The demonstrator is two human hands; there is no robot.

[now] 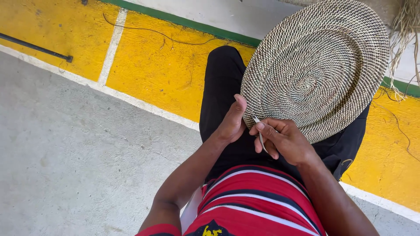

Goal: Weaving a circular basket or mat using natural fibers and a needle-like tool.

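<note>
Fibres [404,30] cut off at far right edge; dark rod [37,47] running out of frame far left. Needle [260,131] mostly hidden, only thin metal showing. Left hand [231,120] upright, thumb raised against near rim of round woven mat [316,65], fingers out of sight behind it. Right hand [284,140] curled, thumb and forefinger pinching needle just beside that rim, above black trousers [223,87].

No packages, labels, signs, screens.
</note>
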